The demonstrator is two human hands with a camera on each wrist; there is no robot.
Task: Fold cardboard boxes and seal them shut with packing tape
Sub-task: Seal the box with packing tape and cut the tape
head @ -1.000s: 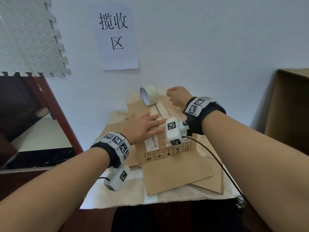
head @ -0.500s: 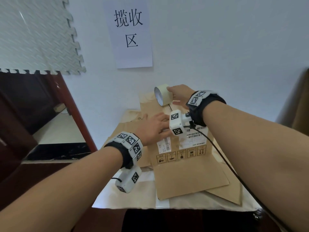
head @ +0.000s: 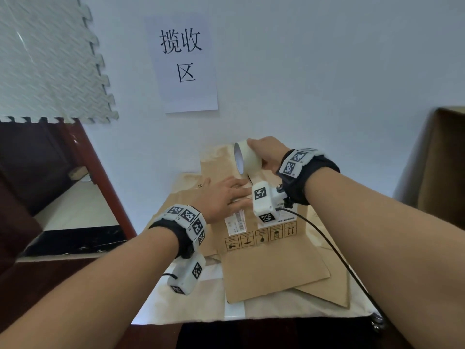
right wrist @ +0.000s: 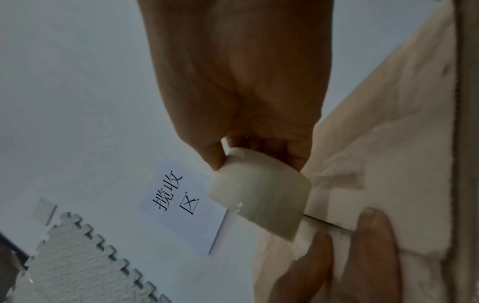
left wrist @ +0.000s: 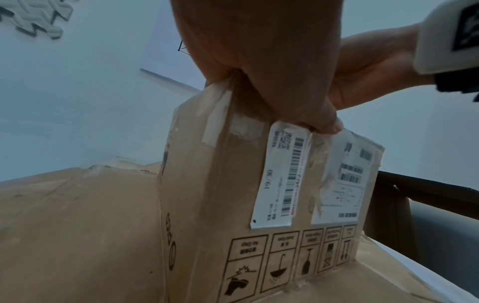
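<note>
Gripping tape roll (head: 247, 157), right hand (head: 268, 153); left hand (head: 224, 195) flat on box (head: 264, 248).

The box (head: 261, 250) was matt brown cardboard, its face printed with black handling symbols and carrying glossy white paper labels (left wrist: 282, 180) with barcodes. Strips of clear tape (left wrist: 215, 121) on its upper edge looked slick and wrinkled. The tape roll (head: 247, 157) was pale cream, smooth, with a faint sheen. The sign (head: 183, 64) on the wall was plain white paper with black characters. The mat (head: 47, 59) beside it was grey foam with a ribbed, embossed surface. The door frame (head: 100, 172) was polished reddish-brown wood. The wristbands (head: 309, 177) were black cloth.
</note>
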